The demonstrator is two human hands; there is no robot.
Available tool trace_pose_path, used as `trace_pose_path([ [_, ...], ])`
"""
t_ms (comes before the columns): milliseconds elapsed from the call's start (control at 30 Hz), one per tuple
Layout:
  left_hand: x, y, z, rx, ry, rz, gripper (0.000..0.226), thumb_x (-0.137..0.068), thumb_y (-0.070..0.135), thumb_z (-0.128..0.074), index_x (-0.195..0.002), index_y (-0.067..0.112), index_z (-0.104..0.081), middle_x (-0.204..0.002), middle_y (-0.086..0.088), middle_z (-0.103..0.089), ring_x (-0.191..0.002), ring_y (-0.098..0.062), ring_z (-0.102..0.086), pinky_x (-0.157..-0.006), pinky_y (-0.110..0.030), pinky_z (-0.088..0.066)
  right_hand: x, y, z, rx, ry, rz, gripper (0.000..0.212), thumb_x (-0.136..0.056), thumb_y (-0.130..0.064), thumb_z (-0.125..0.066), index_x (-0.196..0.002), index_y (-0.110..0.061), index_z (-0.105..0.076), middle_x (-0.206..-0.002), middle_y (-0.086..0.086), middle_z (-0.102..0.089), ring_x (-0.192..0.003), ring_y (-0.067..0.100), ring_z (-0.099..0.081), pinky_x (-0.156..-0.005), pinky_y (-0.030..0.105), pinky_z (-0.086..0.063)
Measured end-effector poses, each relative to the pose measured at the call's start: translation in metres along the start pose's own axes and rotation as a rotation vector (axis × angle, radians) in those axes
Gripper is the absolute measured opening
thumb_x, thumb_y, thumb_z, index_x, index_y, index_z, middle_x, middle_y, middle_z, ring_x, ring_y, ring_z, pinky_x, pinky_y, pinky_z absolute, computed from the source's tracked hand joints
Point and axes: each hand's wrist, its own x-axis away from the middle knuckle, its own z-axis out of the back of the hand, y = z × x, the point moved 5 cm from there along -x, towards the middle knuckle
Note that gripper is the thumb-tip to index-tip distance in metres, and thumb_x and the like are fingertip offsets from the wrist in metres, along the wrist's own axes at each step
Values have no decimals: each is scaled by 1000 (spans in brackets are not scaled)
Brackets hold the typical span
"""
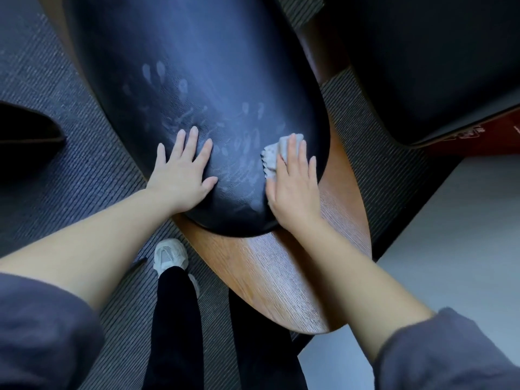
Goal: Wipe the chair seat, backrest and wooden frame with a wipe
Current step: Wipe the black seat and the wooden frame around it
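A dark padded chair cushion fills the upper middle of the head view, streaked with pale fingerprints and wipe marks. It sits on a curved brown wooden frame that runs down to the right. My left hand lies flat on the cushion's near left part, fingers spread. My right hand presses a crumpled grey wipe flat against the cushion's near right edge, fingers straight over it. Most of the wipe is hidden under the palm.
Grey ribbed carpet surrounds the chair. A second dark chair stands at the upper right, with a reddish box below it. A dark object lies at the left edge. My white shoe and dark trouser legs are below.
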Motion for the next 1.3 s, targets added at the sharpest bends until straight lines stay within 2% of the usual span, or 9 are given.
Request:
trace_pose_path([
  [133,1,0,-3,-2,30,-7,75,-98,54,-31,-156,21,2,-161,-8,18,-149,-28,15,-118,-57,-3,-9,14,-2,-70,-2,43,62,-89,-6,-19,-151,-4,-22,-160,18,-9,-148,34,-8,-119,46,-15],
  [267,1,-2,-6,-13,55,-17,75,-97,55,-30,-155,20,2,-161,-9,18,-149,-28,14,-117,-57,-4,-48,20,3,-203,60,-130,61,-89,6,-35,-148,-3,-28,-157,20,-16,-144,32,-18,-117,46,-20],
  [367,1,-1,-7,4,44,-25,75,-97,54,-30,-155,20,3,-161,-9,18,-149,-28,15,-118,-57,-3,-21,-36,-5,-370,23,168,48,-85,10,-49,-133,6,-47,-140,26,-43,-130,24,-40,-108,39,-35],
  [467,1,-3,-3,16,36,-24,74,-98,52,-32,-156,21,2,-161,-8,18,-149,-27,15,-118,-56,-3,23,-46,-13,-274,-47,500,63,-81,11,-51,-142,-4,-43,-151,18,-36,-140,33,-34,-117,41,-23],
  [633,0,-7,-1,10,21,-36,72,-99,50,-33,-156,23,2,-162,-7,17,-149,-26,13,-119,-54,-5,-32,40,0,-312,98,-219,68,-82,-1,-26,-148,-15,-32,-153,13,-28,-136,34,-32,-115,39,-19],
  [833,1,-8,3,4,37,-49,70,-99,46,-35,-156,23,-2,-163,-7,13,-150,-25,9,-118,-53,-9,52,-54,-21,-286,-71,540,63,-82,5,-38,-144,-6,-41,-153,15,-33,-142,32,-28,-119,35,-9],
  [1000,-6,-17,10,-24,83,-67,71,-98,49,-36,-156,21,-4,-163,-7,11,-150,-25,9,-118,-55,-7,-28,31,2,-375,98,-281,73,-78,8,-30,-147,-13,-35,-154,13,-30,-139,33,-29,-117,46,-18],
  [1200,-24,-29,20,-36,147,-104,73,-97,48,-39,-156,18,-8,-163,-10,9,-150,-27,8,-117,-57,-9,2,-58,-17,-245,-90,587,67,-77,9,-45,-142,-5,-43,-152,16,-36,-141,35,-33,-117,44,-22],
  [1300,-40,-45,27,-83,189,-140,75,-96,52,-38,-156,17,-7,-163,-10,8,-150,-27,7,-117,-56,-8,-66,6,2,-337,100,-72,66,-81,8,-40,-145,-9,-39,-150,17,-37,-137,34,-36,-115,44,-25],
])
